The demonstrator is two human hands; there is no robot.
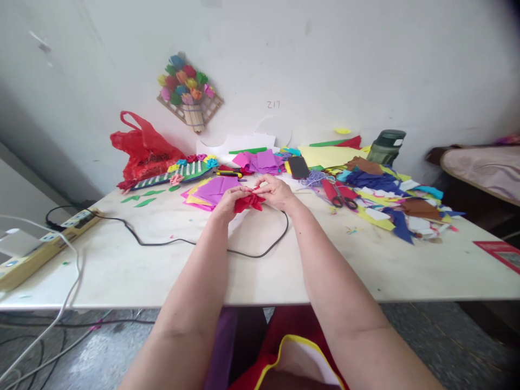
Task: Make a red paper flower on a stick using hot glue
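Red paper flower (251, 202) sits over the table (260, 281), just beyond the left hand (232, 201) and right hand (275, 192), pinched at its top between both sets of fingers, neither hand clearly nearer, its long axis seemingly running side to side.

- the head view is the only one; it looks from the person's head, forward and down, across the table (134, 271).
- it sits above the near edge, the person's clothing (280, 346) close below at 6 o'clock.
- both forearms (195, 276) run away from it, from 7 and 5 o'clock, nearly to the middle.
- the left hand (232, 202), right hand (276, 193) and red paper (249, 202) lie near the centre.
- the wall (325, 59) stands beyond, facing it at 12 o'clock.
- the view is wide, taking in floor (105, 352) at 8 and 4 o'clock.
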